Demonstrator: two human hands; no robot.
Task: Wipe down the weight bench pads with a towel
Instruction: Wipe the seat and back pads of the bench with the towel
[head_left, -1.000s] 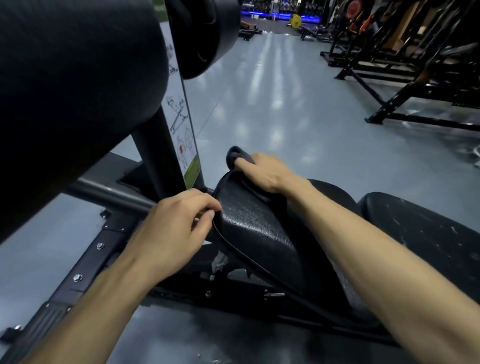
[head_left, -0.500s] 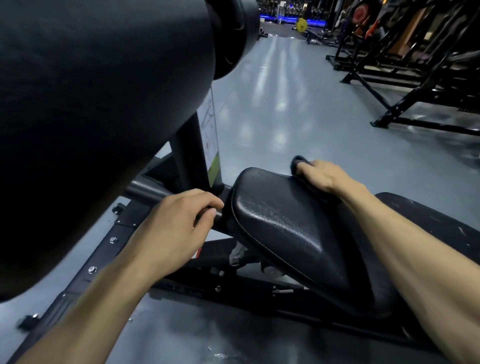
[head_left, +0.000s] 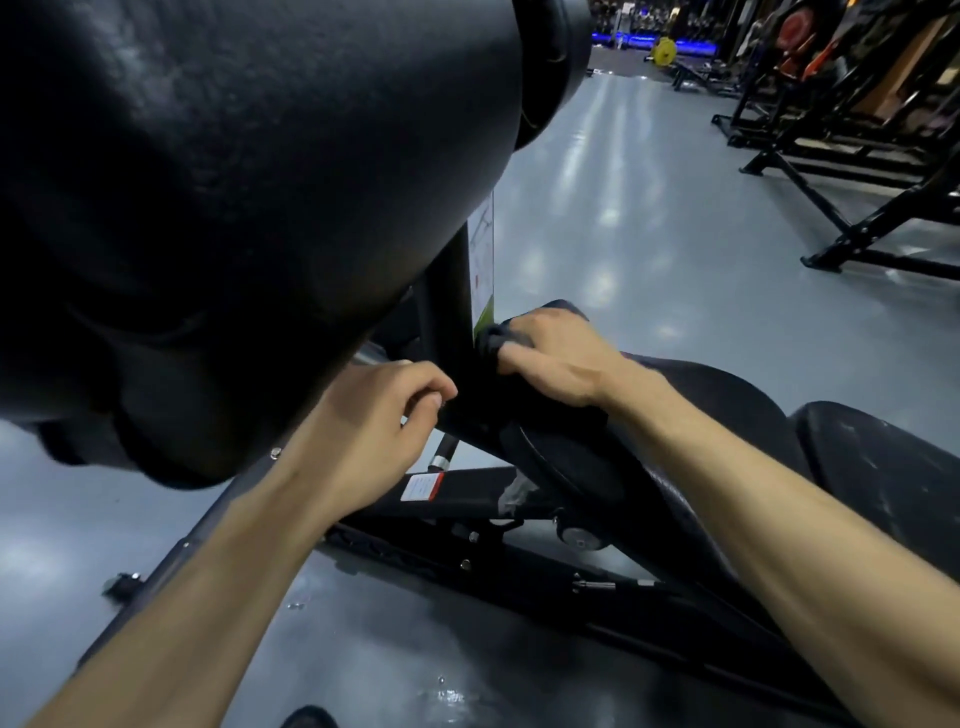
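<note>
Dark towel (head_left: 501, 340) on black pad (head_left: 582, 462)

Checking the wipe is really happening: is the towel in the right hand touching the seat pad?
Touching. The head view shows the right hand pressing the towel onto the seat pad.

Roller pad (head_left: 249, 208) close above hands, floor (head_left: 649, 249) open.

The right hand (head_left: 558, 358) has dragged the towel (head_left: 493, 340) leftward — up against the upright post (head_left: 447, 317).
</note>
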